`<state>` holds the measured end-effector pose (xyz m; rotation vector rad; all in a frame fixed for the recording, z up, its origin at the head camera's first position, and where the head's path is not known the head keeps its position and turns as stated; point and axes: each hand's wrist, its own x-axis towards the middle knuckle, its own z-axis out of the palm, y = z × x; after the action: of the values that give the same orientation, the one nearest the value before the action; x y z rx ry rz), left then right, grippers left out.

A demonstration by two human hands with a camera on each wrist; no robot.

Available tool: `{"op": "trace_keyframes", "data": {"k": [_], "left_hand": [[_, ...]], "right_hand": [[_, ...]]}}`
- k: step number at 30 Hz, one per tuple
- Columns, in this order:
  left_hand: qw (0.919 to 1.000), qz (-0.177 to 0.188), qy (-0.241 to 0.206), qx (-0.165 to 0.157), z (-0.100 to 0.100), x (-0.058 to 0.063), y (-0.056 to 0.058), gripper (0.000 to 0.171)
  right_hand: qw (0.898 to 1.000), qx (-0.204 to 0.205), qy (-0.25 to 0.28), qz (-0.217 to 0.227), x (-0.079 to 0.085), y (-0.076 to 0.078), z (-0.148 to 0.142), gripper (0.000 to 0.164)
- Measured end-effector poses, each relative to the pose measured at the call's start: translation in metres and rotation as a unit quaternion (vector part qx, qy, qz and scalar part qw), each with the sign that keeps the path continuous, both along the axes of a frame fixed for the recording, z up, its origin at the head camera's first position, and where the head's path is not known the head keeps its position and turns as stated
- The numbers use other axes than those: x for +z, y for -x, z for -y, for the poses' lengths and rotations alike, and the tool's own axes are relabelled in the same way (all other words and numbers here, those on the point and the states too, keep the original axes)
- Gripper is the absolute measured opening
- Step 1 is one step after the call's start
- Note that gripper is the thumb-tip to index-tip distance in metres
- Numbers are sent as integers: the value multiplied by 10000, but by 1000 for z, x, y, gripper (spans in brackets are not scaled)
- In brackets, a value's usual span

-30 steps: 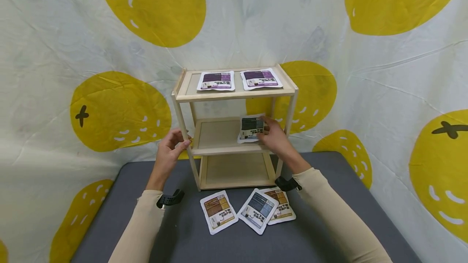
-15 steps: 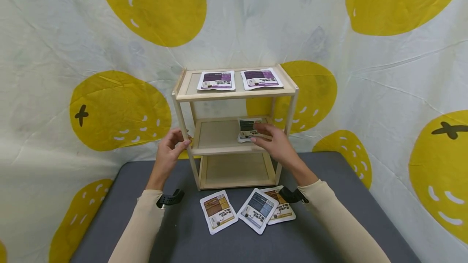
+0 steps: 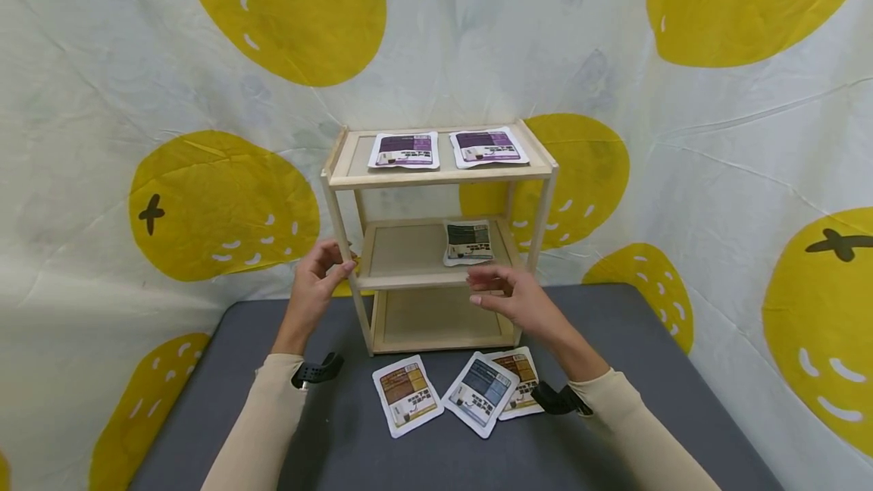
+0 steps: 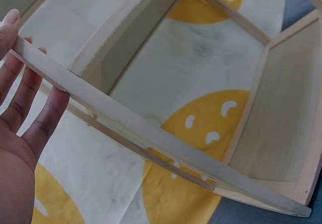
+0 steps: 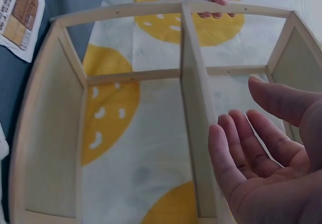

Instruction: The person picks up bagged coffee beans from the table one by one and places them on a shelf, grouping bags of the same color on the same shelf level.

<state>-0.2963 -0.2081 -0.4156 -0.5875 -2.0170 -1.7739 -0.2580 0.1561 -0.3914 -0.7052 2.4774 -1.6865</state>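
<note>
My left hand (image 3: 316,283) grips the left front post of a wooden three-tier shelf rack (image 3: 419,280); in the left wrist view its thumb lies on one side of the post (image 4: 126,121) and its fingers on the other. In front of the middle tier hovers my right hand (image 3: 511,295), fingers loosely bent and holding nothing. Just beyond it, a dark green-labelled pouch (image 3: 468,241) lies on the right half of that tier. The right wrist view shows the right palm (image 5: 271,168) bare, thumb apart from the fingers.
Two purple-labelled pouches, a left one (image 3: 405,151) and a right one (image 3: 487,147), lie on the top tier. On the grey table (image 3: 368,461) before the rack are a brown-labelled pouch (image 3: 408,395) and a blue-labelled pouch (image 3: 481,392) overlapping another brown one (image 3: 524,381). Patterned fabric (image 3: 436,36) hangs behind.
My right hand has let go of the green-labelled pouch, leaving it flat on the middle tier, and drawn back down toward me. The left hand stays on the post.
</note>
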Motion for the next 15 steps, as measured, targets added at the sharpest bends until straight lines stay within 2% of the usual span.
{"op": "trace_keyframes", "data": {"k": [5,9,15], "left_hand": [[10000,7,19,15,1,-1,0,29],[10000,19,-6,-4,1,-1,1,29],[10000,-14,47,23,0,-2,1,28]], "right_hand": [[9998,169,-75,60,-18,-5,-1,47],[9987,310,-200,355,-32,-9,-3,49],[9954,489,-613,554,-52,-13,-8,53]]}}
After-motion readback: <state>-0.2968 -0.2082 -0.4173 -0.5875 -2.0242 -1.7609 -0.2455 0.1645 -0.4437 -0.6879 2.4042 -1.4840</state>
